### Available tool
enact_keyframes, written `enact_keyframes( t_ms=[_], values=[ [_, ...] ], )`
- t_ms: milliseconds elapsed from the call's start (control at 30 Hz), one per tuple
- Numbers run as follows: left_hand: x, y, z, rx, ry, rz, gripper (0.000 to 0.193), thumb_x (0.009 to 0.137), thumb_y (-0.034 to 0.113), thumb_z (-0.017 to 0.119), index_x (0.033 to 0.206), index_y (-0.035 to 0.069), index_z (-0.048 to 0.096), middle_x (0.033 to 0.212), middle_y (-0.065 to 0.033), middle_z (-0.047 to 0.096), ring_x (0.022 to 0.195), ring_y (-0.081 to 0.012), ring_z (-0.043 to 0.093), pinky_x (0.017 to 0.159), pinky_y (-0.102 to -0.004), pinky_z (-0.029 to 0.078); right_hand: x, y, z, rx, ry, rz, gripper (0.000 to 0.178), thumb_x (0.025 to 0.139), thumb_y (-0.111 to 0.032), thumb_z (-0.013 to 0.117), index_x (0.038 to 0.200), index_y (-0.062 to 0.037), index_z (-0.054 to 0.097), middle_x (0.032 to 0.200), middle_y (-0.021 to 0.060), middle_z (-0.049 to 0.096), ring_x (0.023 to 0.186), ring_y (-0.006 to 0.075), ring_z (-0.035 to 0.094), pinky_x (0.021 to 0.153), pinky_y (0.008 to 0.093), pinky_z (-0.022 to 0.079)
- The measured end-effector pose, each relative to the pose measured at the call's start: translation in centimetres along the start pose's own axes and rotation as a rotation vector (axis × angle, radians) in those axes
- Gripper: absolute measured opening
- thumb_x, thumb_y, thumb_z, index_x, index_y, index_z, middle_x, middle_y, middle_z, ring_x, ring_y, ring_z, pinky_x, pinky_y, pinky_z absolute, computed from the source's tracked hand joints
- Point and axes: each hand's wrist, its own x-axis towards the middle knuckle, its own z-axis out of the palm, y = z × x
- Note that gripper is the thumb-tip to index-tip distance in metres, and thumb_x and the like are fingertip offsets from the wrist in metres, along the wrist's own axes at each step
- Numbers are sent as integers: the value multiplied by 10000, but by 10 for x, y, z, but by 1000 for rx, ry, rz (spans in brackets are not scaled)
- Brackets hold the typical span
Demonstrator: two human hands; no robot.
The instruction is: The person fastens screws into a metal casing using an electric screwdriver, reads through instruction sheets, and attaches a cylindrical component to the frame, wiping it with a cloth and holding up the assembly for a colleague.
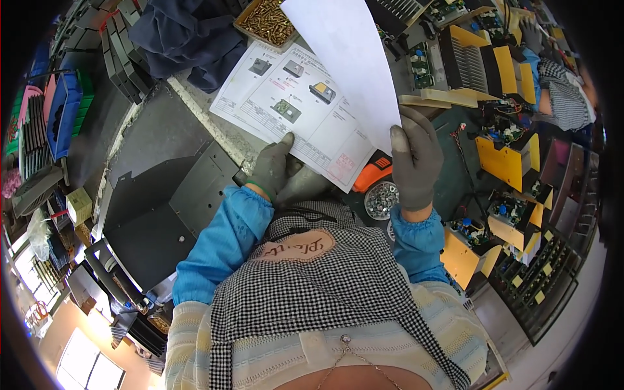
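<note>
My left hand (273, 168), in a grey glove, grips the lower left edge of printed instruction sheets (286, 110) with pictures of parts. Its thumb lies on top and its fingers are partly hidden below. With thumb and fingers closed, my right hand (417, 159), also gloved, pinches the edge of a lifted white page (344, 58) that curls up over the others. Just beside the sheets, near my right hand, lie an orange and black tool (373, 171), partly covered, and a round dish of small metal hardware (381, 199).
A tray of brass screws (266, 23) stands beyond the sheets, beside a dark cloth (188, 39). Black metal casings (156, 218) lie at left, near a blue bin (65, 117). Circuit-board units with yellow panels (500, 159) line the right. Another person (564, 91) works at far right.
</note>
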Motion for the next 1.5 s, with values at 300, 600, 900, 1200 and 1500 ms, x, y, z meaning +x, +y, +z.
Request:
enact_keyframes(
  t_ms=[300,600,900,1200,1500],
  values=[
    [3,-14,-11,-81,4,13,408,1043,326,608,1197,-51,635,963,-119,712,694,-178,636,617,-293,543,5,-12,3,-90,-32,-219,208,884,-54,686,1076,23,697,1141,168,694,1025,338,666,886,418,530],
    [-23,-16,-16,-162,-148,12,540,1079,344,528,1402,-87,491,1340,-223,610,1185,-313,641,996,-397,558,-30,-10,57,-258,-492,-346,135,866,-182,678,943,-71,675,1040,88,669,981,316,637,844,446,488],
    [-55,-14,-15,-222,-337,124,952,989,764,340,1492,-42,410,1383,-283,566,1145,-328,672,939,-382,595,-81,-14,84,-303,-759,-257,127,866,-212,677,876,-85,676,957,92,682,909,311,651,775,462,507],
    [-53,-14,-33,-13,-286,-54,444,1041,223,566,1363,-75,501,1140,-237,675,835,-251,671,593,-321,549,-48,-15,54,-51,-471,-146,272,875,-292,745,1008,-68,667,995,115,692,972,347,650,830,464,514],
    [-82,-17,-48,-359,-180,-22,462,1010,227,638,1369,-40,520,1225,-211,663,985,-319,695,728,-401,594,-24,47,6,-307,-242,162,503,939,-276,713,1332,6,574,1268,230,638,1149,402,624,971,455,506]
  ],
)
